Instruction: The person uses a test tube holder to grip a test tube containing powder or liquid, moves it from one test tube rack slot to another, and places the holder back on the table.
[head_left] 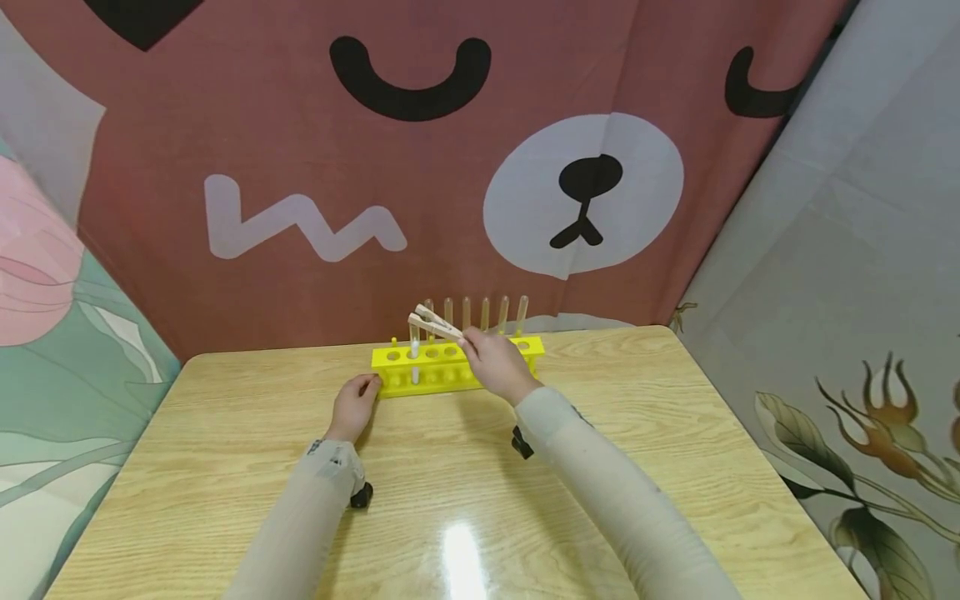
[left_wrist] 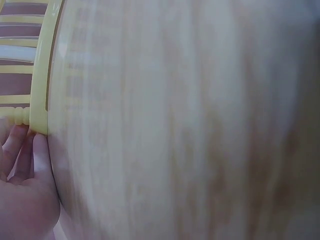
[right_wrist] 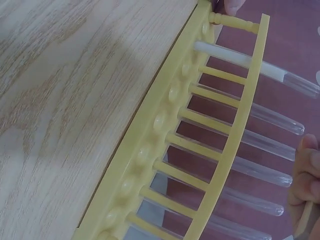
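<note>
A yellow test tube rack stands near the back edge of the table. My left hand pinches the left end of its base, thumb in front, as the left wrist view also shows. My right hand grips a wooden test tube clamp above the rack, its jaws pointing left. Those jaws are at the top of a test tube with white contents, upright in a hole near the left end. Whether they touch the glass I cannot tell. In the right wrist view, the clamp's handle shows only partly.
Several clear test tubes stand upside down along the rack's back, rounded ends up. A wooden table lies beneath. Behind it hangs a bear-patterned curtain; a floral curtain hangs at the right.
</note>
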